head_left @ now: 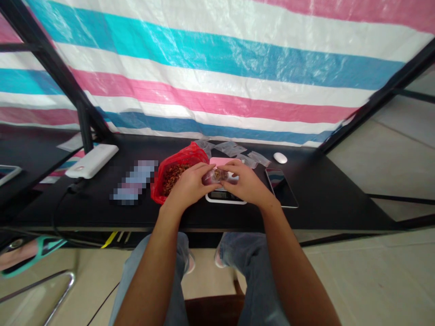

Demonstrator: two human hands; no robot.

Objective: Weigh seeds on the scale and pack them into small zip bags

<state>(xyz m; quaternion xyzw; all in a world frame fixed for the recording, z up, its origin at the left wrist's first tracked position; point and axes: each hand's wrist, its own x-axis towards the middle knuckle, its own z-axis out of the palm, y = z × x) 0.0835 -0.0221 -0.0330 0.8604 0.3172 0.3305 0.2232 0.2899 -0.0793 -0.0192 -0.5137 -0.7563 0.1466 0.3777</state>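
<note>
A small clear plastic bag (pixel 217 175) with a little brown dried stuff in it is pinched between my two hands. My left hand (pixel 196 182) grips its left side and my right hand (pixel 245 182) its right side, thumbs toward me. Directly beneath is a white kitchen scale (pixel 226 201) with a dark display, partly covered by my hands; something pink (pixel 219 160) shows at its far side. Left of the scale, close to my left hand, an open red plastic bag (pixel 157 188) holds many reddish-brown dried pieces (pixel 174 175).
Several clear bags (pixel 231 148) lie behind the scale. On the right of the black table (pixel 326 199) are a tablet (pixel 282 188) and a white mouse (pixel 280 158). A white power strip-like box (pixel 92 161) sits at left. Striped sheeting (pixel 217 72) hangs behind.
</note>
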